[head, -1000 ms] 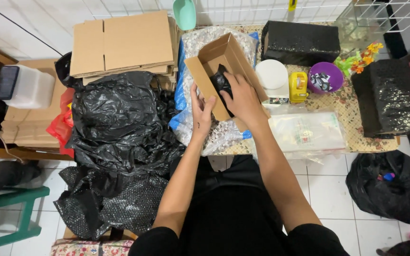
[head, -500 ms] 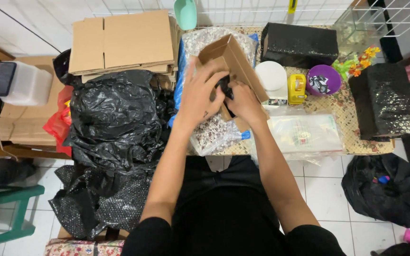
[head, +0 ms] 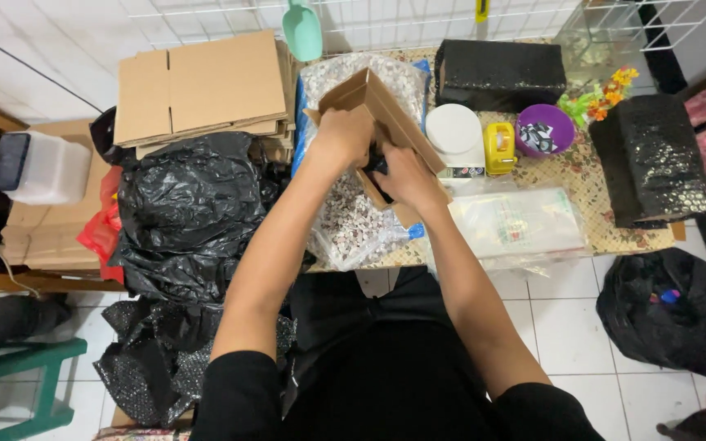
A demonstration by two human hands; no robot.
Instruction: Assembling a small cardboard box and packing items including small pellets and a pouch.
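Honestly, the risky bit here is that small cardboard box (head: pixel 382 122) being held up off the table (head: pixel 582 175) at a tilt, open end facing the person. If the grip on the flap slips, I'd guess the black item (head: pixel 377 162) half inside could slide back out, or the thin flap could crease. The clear bag of patterned bits (head: pixel 353 224) right underneath at 6 o'clock is squishy, so it's no steady base to rest the box on either.

The left hand (head: pixel 343 135) is curled over the box's near upper edge, fingers closed around the cardboard, sitting at about 9 o'clock from the box's middle. The right hand (head: pixel 406 175) is at roughly 5 o'clock of the box, fingers bent and pressed against the black item at the opening. Can't tell if it's actually pinching it or just pushing, since the fingertips are hidden inside.

Around it: a stack of flat cardboard (head: pixel 202 86) at 10 o'clock, a big black plastic bag (head: pixel 189 212) at 8 o'clock, and a white round lid (head: pixel 453 131), a yellow tape dispenser (head: pixel 499 147) and a purple bowl (head: pixel 545 131) lined up at 3 o'clock.
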